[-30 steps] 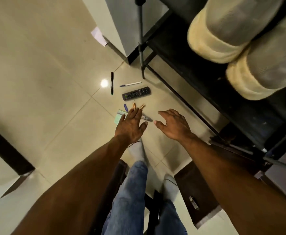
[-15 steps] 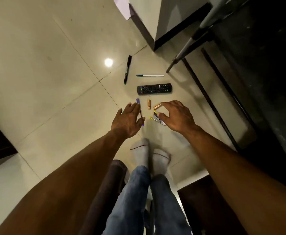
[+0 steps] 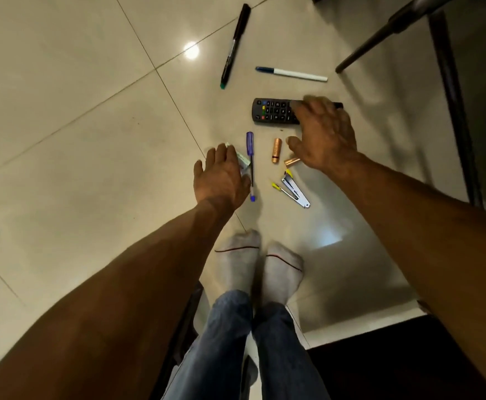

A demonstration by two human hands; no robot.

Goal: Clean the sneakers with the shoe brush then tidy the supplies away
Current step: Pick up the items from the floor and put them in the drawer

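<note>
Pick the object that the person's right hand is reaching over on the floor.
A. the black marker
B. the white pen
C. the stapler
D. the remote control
D: the right hand is spread over one end of the remote control, covering part of its buttons, while the black marker, white pen and stapler lie apart from it.

Cream tiled floor (image 3: 77, 116), black marker (image 3: 235, 44), white pen (image 3: 292, 73), remote (image 3: 273, 111), battery (image 3: 276, 150), stapler (image 3: 295, 189)

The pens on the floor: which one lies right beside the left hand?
The purple pen, lying just right of the left hand. The black marker and the white pen with a blue cap lie farther off, beyond the remote.
</note>
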